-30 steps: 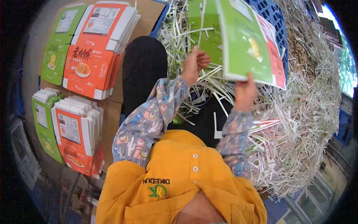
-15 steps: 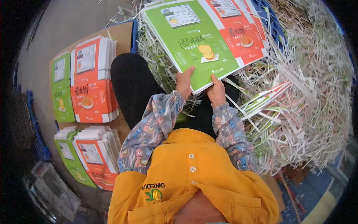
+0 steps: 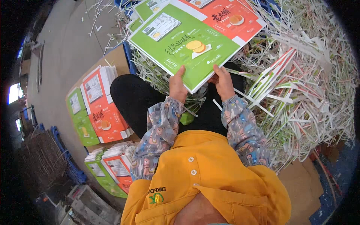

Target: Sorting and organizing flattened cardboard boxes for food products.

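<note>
Before me lies a stack of flat printed carton sheets [image 3: 191,56], with green panels on the left and red panels on the right, each showing a cake picture. My left hand [image 3: 177,84] grips the near left edge, thumb on the green face and fingers hidden underneath. On the near right edge, my right hand [image 3: 222,83] is closed in the same way, its thumb at the rim and its fingers partly hidden below. The sheets tilt over my dark-clad knees. More green sheets [image 3: 144,9] show beyond the far left corner.
Trimmed paper strips [image 3: 300,90] heap up on my right and lie around the stack. To my left, piles of green and red carton sheets [image 3: 107,108] rest on brown cardboard [image 3: 112,56]. A blue crate edge [image 3: 129,58] stands beside them. Brown cardboard [image 3: 300,183] lies at lower right.
My view has turned, so the side piles appear further right and lower. The held sheets have shifted left and rotated slightly, and more green sheets show behind them. Both hands keep their hold.
</note>
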{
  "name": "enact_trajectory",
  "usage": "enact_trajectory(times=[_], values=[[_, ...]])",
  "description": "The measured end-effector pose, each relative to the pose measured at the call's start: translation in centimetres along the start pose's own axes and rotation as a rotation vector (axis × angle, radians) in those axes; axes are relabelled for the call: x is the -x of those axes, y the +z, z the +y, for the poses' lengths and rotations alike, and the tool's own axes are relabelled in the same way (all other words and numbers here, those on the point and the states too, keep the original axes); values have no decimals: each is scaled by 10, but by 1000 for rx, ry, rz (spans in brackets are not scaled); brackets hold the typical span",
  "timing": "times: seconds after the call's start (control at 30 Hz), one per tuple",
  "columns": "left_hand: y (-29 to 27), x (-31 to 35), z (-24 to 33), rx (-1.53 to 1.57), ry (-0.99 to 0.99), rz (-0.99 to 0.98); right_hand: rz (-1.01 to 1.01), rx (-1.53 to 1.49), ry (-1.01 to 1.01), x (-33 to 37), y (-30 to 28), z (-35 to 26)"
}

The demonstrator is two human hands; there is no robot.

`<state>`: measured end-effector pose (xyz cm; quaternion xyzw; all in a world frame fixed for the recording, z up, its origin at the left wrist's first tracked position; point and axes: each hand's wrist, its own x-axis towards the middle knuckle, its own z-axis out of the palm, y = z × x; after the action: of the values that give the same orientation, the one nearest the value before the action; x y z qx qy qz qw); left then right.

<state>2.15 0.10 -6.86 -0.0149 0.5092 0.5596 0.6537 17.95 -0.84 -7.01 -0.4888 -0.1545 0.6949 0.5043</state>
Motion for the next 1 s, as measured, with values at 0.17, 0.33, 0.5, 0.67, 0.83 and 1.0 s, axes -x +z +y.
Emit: enact_trajectory(times=[0.17,0.33,0.5,0.67,0.83,1.0], values=[[4,-1,8,45,-16,-25,-76,-349,-58,9,7,-3],[22,5,22,81,-46,-161,-143,-618,-15,23,10,-12],[7,-12,66,92,-27,-210,-463,-462,98,40,-52,-45],[26,2,68,-75,4,-85,178,1161,-262,30,-190,-70],[19,3,48,-18,-88,-116,532,1765,-457,7,-245,-51],[-4,5,40,-62,-21,-129,240,1569,-450,43,-150,-69]])
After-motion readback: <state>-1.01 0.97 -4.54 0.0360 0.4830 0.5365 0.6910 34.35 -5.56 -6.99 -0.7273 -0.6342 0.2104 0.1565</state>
